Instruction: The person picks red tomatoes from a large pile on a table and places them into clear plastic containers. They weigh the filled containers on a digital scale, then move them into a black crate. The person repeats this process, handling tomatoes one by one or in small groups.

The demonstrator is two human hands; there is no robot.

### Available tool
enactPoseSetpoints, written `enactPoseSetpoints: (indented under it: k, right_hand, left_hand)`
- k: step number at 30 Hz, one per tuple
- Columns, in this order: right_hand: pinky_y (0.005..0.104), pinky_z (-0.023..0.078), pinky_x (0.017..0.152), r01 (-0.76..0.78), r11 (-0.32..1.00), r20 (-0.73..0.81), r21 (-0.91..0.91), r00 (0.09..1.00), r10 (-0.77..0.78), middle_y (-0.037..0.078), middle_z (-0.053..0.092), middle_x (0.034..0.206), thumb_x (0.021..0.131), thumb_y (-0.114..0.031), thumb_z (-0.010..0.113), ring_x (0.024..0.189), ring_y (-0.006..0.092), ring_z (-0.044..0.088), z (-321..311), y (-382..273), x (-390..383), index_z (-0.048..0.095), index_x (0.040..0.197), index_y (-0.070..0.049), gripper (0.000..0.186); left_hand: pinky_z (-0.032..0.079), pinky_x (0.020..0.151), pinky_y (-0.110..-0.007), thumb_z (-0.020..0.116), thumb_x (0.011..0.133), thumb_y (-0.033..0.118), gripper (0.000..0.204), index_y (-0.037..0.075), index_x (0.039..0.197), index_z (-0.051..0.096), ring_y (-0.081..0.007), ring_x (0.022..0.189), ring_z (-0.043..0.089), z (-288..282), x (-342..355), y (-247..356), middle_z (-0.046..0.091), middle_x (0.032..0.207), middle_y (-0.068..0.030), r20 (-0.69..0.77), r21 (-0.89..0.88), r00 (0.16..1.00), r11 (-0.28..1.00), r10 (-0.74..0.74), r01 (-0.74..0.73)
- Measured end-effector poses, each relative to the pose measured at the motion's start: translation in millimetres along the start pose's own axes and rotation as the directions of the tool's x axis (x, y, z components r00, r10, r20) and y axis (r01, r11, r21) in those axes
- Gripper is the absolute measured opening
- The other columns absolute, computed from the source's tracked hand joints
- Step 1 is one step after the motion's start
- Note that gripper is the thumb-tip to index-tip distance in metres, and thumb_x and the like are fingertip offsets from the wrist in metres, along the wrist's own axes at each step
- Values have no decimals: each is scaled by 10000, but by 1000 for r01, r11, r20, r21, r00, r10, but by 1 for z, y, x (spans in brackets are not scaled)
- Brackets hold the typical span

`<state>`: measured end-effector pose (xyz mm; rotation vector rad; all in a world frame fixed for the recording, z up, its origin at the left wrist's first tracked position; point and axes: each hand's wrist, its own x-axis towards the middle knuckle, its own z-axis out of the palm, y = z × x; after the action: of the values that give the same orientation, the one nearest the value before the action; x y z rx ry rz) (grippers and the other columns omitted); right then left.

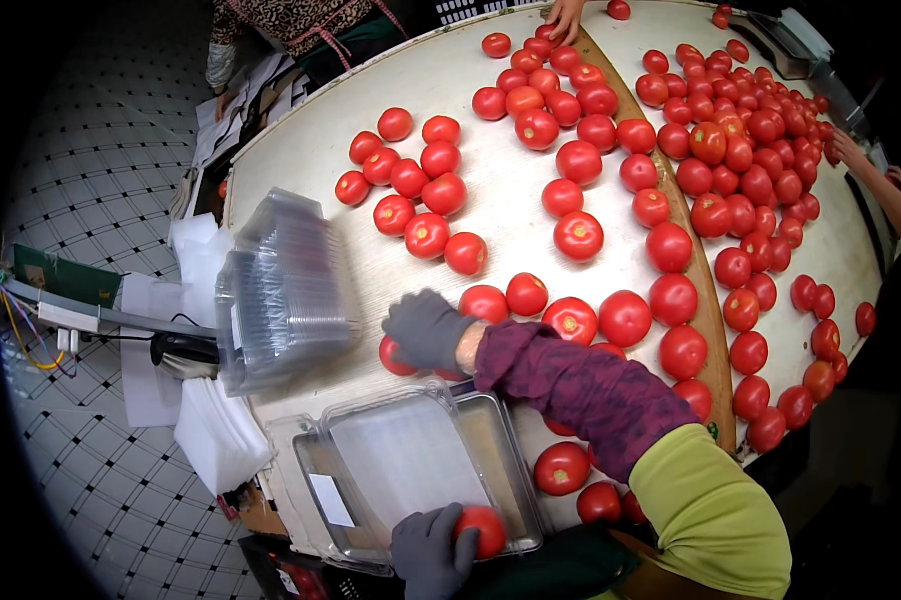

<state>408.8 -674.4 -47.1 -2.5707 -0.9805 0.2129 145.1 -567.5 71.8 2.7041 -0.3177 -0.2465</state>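
My left hand (428, 552), in a grey glove, grips a red tomato (484, 530) at the near edge of an open clear plastic clamshell box (518, 460). A white liner sheet (400, 452) lies in the box, and a white label is on its side. My right arm reaches across to the left beyond the box. Its grey-gloved right hand (428, 328) has its fingers curled down over another tomato (397, 360), which they partly cover. Just right of that hand lie more tomatoes (484, 302).
Nested clear plastic boxes (280, 300) stand at the table's left edge, near white foam sheets (215, 430). A curved wooden divider (705, 300) separates loose tomatoes from a large heap (740, 140). Other people's hands (567, 18) reach in at the far and right edges.
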Motion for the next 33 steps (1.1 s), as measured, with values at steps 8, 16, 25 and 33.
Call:
enactPoseSetpoints:
  k: [8,16,25,33]
  right_hand:
    - [668,253,1003,-659,741,-457,-127,702,546,126,429,1403,768,-393,673,1289,335,396,-34,109,-67,471,1320,-131,644]
    - [381,431,960,-559,665,-254,496,639,726,171,471,1255,712,-233,746,1121,345,499,-48,136,-176,446,1290,-102,665]
    - [444,347,1055,77,959,-470,274,881,64,174,354,1439,808,-437,675,1297,369,374,-94,83,-153,394,1378,-121,710]
    - [497,463,907,-792,565,-315,232,488,814,180,453,1305,726,-369,714,1106,423,537,-68,248,-65,464,1324,-193,672]
  left_hand:
    - [466,820,-419,647,826,190,345,46,1134,587,-345,918,588,6,-12,-7,628,1010,-159,-49,34,997,998,60,-58]
    - [479,888,-379,597,899,168,312,-8,1155,565,-254,984,605,0,-6,10,624,1080,-144,41,-798,970,577,-238,175]
    - [543,732,-428,692,806,401,694,124,1363,384,-388,1014,587,7,39,37,516,1213,-238,252,-912,948,-375,-195,166]
    - [549,697,-465,639,831,470,709,156,1394,344,-415,1058,560,-21,8,4,467,1278,-255,24,-962,886,-252,-463,-106]
